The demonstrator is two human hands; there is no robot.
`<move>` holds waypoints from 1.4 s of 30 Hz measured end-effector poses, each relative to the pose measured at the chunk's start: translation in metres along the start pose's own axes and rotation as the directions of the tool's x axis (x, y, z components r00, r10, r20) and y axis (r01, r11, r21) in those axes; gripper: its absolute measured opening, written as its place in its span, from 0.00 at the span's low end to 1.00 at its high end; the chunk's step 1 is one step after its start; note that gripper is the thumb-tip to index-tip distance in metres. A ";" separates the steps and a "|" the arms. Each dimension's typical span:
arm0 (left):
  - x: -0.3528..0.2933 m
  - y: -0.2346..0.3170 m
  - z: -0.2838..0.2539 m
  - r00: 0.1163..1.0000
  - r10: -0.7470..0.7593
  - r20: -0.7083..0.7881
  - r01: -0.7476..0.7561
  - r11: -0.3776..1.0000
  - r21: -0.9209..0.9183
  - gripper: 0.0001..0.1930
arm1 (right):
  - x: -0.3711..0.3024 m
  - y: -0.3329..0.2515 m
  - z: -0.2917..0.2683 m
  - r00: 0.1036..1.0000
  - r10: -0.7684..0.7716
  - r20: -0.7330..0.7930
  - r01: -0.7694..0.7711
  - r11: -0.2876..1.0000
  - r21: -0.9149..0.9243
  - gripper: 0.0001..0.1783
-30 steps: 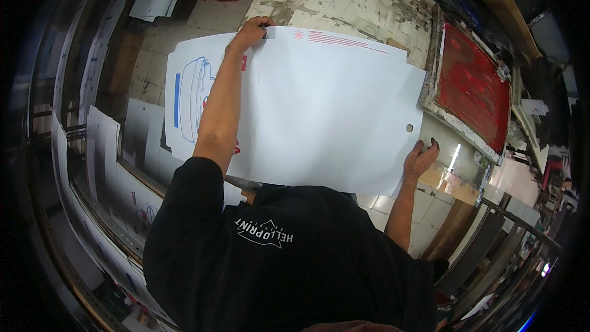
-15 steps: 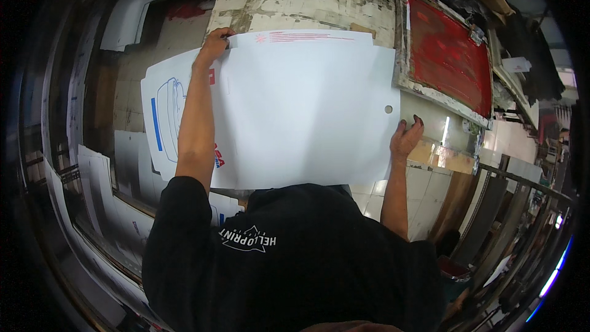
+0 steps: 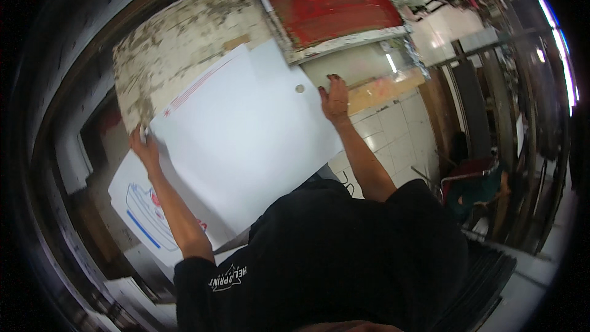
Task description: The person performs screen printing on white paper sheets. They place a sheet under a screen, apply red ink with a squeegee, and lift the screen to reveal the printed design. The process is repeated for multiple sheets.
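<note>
A large white printed sheet (image 3: 233,141) lies slanted in front of me. Thin red lines run along its far edge, and a round hole is cut near its right end. Fingers of my left hand (image 3: 145,150) are pinched on its far left edge. Beside that arm, a white part with a blue line drawing (image 3: 138,209) sticks out to the left; I cannot tell whether it belongs to the same sheet. My right hand (image 3: 335,103) is at the sheet's right edge, fingers stretched and thumb apart, with nothing gripped.
Beyond the sheet is a worn, stained pale tabletop (image 3: 184,31). A red screen-printing frame (image 3: 332,6) rests on its right side, over a pale board with a wooden edge (image 3: 387,89). A dark metal rack (image 3: 534,86) stands at the right. White sheets (image 3: 132,295) are at the lower left.
The view has turned, so the table, frame and sheet now appear tilted and further left. My left hand stays on the far left edge; my right hand stays by the right edge.
</note>
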State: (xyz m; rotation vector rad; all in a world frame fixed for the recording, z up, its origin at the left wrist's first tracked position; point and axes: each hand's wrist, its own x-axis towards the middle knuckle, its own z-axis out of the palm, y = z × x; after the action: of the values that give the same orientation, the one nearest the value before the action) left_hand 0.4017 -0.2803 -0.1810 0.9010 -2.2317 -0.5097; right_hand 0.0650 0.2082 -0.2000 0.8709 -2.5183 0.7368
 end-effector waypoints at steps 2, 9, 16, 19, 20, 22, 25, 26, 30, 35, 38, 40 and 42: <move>-0.025 0.032 -0.004 0.997 0.004 -0.077 0.001 0.998 0.061 0.25 | 0.001 0.000 -0.006 0.998 0.052 0.018 -0.054 0.995 0.087 0.26; -0.156 0.131 -0.032 0.900 -0.125 -0.418 0.266 0.917 0.298 0.21 | 0.000 0.016 -0.008 0.981 0.195 0.021 -0.191 0.925 0.329 0.25; -0.314 0.176 -0.021 -0.250 -0.544 -0.801 0.966 -0.080 -0.247 0.41 | 0.002 0.039 -0.020 0.888 0.398 0.231 -0.427 0.525 0.736 0.24; -0.339 0.229 0.000 -0.463 -0.812 -0.355 0.715 -0.105 -0.691 0.38 | 0.040 0.080 -0.058 0.952 0.295 0.088 -0.281 0.714 0.641 0.25; -0.339 0.248 0.007 -0.459 -0.866 -0.197 0.601 -0.139 -0.787 0.37 | 0.056 0.106 -0.063 0.962 0.272 0.026 -0.233 0.768 0.597 0.26; -0.337 0.282 0.024 -0.436 -0.900 0.023 0.400 -0.216 -0.891 0.35 | 0.086 0.153 -0.082 0.970 0.213 -0.120 -0.136 0.879 0.457 0.26; -0.338 0.308 0.053 -0.417 -0.883 0.214 0.182 -0.312 -0.933 0.32 | 0.119 0.225 -0.096 0.965 0.099 -0.242 -0.060 0.985 0.164 0.28; -0.345 0.306 0.062 -0.436 -0.854 0.284 0.075 -0.349 -0.934 0.30 | 0.128 0.245 -0.101 0.964 0.076 -0.256 -0.048 0.993 0.112 0.28; -0.351 0.317 0.089 -0.010 -0.976 0.216 0.188 -0.214 -0.959 0.24 | 0.144 0.290 -0.102 0.923 0.088 -0.374 -0.068 0.995 0.066 0.31; -0.329 0.340 0.101 -0.186 -0.982 -0.030 0.360 -0.040 -0.932 0.24 | 0.140 0.307 -0.105 0.962 -0.006 -0.273 0.026 0.997 0.070 0.29; -0.302 0.357 0.102 -0.412 -0.776 -0.478 0.715 0.049 -0.697 0.27 | 0.136 0.307 -0.105 0.989 -0.040 -0.144 0.052 0.995 0.082 0.27; -0.311 0.346 0.116 -0.018 -0.666 -0.746 0.779 0.459 -0.428 0.26 | 0.136 0.302 -0.099 0.996 -0.067 -0.055 0.072 0.993 0.097 0.25; -0.287 0.355 0.137 0.285 -0.625 -0.727 0.617 0.700 -0.359 0.26 | 0.131 0.306 -0.093 0.997 -0.079 -0.004 0.080 0.994 0.074 0.22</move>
State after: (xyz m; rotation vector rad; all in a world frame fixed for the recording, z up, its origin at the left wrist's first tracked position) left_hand 0.2966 0.1842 -0.2021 1.6238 -0.9303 -0.3087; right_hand -0.2146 0.4083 -0.1693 0.9894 -2.4531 0.8094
